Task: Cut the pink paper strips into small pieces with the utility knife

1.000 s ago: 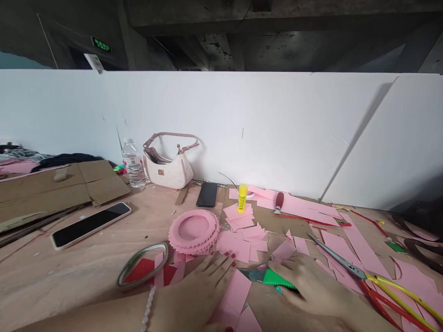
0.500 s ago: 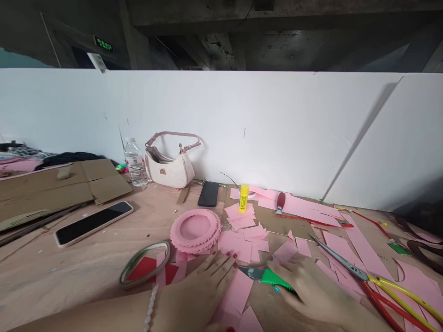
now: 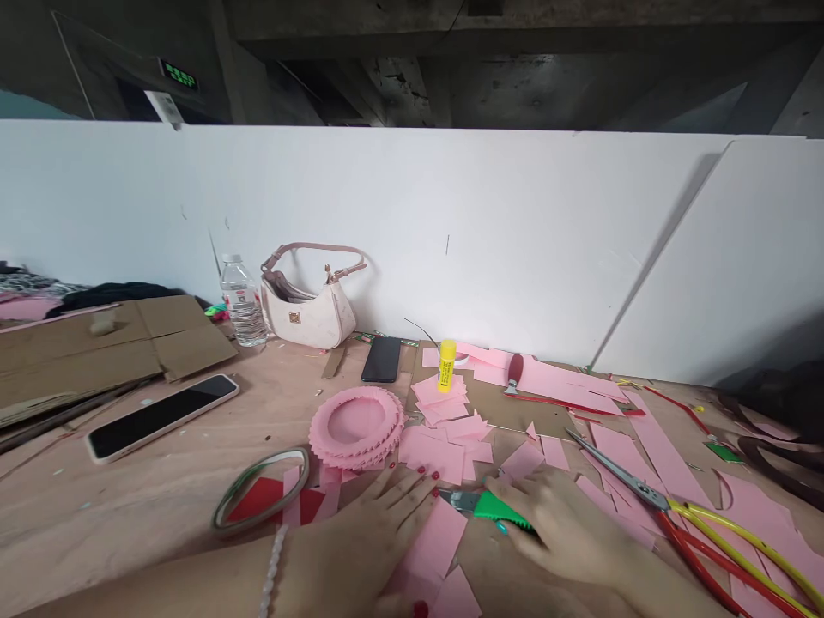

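Note:
My left hand [image 3: 366, 532] lies flat, fingers spread, on the table and the edge of a pink paper sheet [image 3: 434, 541]. My right hand [image 3: 554, 532] grips a green-handled cutter [image 3: 499, 511] with a serrated green edge and a metal blade pointing left. The blade tip sits just right of my left fingertips, over the pink paper. Loose pink paper squares [image 3: 444, 451] lie just beyond both hands. A stack of pink scalloped paper rings [image 3: 356, 427] is just beyond my left hand.
Long scissors with yellow and red handles [image 3: 669, 515] lie to the right on pink strips. Further back are a yellow glue stick [image 3: 446, 365], a red-handled scraper [image 3: 515, 375], several phones, a tape roll [image 3: 261, 491], cardboard [image 3: 77, 352], a water bottle [image 3: 243, 300] and a handbag [image 3: 305, 309].
The whole view has shifted slightly as my head moved. My right hand and the cutter have moved a little left, and my left hand stays flat on the paper.

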A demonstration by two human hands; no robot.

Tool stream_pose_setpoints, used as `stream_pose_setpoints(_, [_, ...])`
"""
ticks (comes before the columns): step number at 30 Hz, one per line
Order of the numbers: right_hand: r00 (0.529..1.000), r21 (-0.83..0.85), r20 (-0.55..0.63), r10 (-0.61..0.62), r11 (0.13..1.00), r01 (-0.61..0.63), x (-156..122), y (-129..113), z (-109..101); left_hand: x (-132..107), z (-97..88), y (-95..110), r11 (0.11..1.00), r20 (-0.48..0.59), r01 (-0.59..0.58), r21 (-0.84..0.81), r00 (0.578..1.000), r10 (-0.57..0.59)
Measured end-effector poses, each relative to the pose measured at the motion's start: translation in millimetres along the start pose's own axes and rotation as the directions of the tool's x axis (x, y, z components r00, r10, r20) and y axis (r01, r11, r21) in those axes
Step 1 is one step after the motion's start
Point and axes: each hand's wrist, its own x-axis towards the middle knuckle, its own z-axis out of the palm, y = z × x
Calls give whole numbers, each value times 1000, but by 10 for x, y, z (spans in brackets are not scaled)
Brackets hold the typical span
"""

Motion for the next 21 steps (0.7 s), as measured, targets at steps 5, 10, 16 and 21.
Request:
stream_pose_setpoints(5, [997,13,79,21,1000,-23,-6,87,-23,7,-82,2,999,26,-34,-21,999,35])
stream_pose_setpoints(10, [996,20,92,14,1000,-16,-39,110,-27,-65,-87,16,998,16,56,-22,998,-55])
stream_pose_setpoints(16, [999,38,53,-4,999,2,-34,72,-12,-111,-6,-6,994,-20,96,-53,995,-97])
stream_pose_setpoints(21, [1000,1,-13,-10,1000,10,4,-40,38,-101,-32,-1,994,-27,83,-72,996,-86])
